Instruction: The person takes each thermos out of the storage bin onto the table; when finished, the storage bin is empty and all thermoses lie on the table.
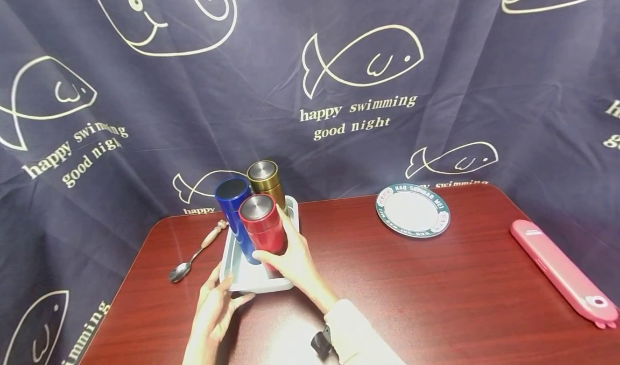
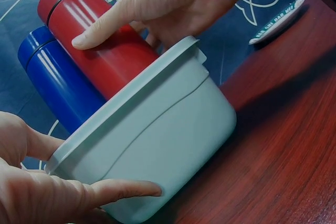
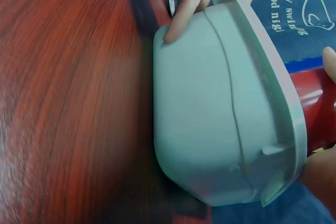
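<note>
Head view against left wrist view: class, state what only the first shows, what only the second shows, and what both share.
Only the head view shows the gold flask, the spoon and the pink case. Only the left wrist view shows the container's outer wall with the left hand's fingers against it. Both show the right hand gripping the red flask, the blue flask, the grey container and the plate.

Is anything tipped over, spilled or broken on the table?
Nothing spilled or broken. The red metal flask leans in the pale rectangular plastic tub while the right hand grips it; the left hand touches the tub's near end.
</note>
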Motion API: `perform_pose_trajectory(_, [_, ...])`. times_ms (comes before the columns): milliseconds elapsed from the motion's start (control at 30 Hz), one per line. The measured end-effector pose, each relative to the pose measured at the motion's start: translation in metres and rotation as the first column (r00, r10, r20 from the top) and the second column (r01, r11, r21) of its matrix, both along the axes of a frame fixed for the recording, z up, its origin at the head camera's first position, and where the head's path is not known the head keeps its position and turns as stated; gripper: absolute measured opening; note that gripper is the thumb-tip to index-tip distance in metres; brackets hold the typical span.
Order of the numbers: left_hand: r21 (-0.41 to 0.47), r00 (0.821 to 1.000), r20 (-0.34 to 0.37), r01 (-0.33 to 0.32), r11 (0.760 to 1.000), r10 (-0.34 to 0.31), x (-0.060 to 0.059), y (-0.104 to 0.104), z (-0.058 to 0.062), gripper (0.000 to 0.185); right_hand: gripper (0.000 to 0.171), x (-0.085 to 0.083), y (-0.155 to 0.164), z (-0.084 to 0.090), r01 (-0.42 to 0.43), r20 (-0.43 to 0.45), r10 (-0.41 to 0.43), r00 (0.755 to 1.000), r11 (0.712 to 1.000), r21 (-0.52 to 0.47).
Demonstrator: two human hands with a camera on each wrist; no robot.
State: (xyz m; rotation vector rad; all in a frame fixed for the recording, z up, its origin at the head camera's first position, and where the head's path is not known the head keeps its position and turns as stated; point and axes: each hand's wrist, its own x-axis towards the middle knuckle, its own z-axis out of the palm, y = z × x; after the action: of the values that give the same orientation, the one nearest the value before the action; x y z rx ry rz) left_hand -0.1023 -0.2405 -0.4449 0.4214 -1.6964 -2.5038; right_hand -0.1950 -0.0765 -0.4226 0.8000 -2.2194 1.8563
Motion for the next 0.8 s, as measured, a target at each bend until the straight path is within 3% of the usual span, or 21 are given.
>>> perform_pose_trajectory(200, [0.003,1.0,-0.012,0.004,1.0,-0.004,0.001,0.0,-0.004,0.058,0.086,0.004,0.0,0.0,0.036,-0.024,-0.037,0.999,0.999,-0.024])
perform_pose_trajectory(400, [-0.008,1.0,-0.009,0.008,1.0,-0.008,0.003,0.002,-0.006,0.058,0.079,0.009,0.002,0.004,0.079,0.006,-0.079,0.997,0.994,-0.073])
perform_pose_trajectory(700, [-0.02,1.0,-0.012,-0.003,1.0,0.002,0.001,0.001,-0.003,0.058,0.088,0.013,0.011,0.034,0.08,-0.004,-0.082,0.997,0.98,-0.182])
perform_pose_trajectory(800, [-0.022,1.0,-0.011,-0.001,1.0,0.001,0.0,0.001,-0.003,0.058,0.082,0.015,0.014,0.044,0.071,-0.018,-0.076,0.997,0.976,-0.206])
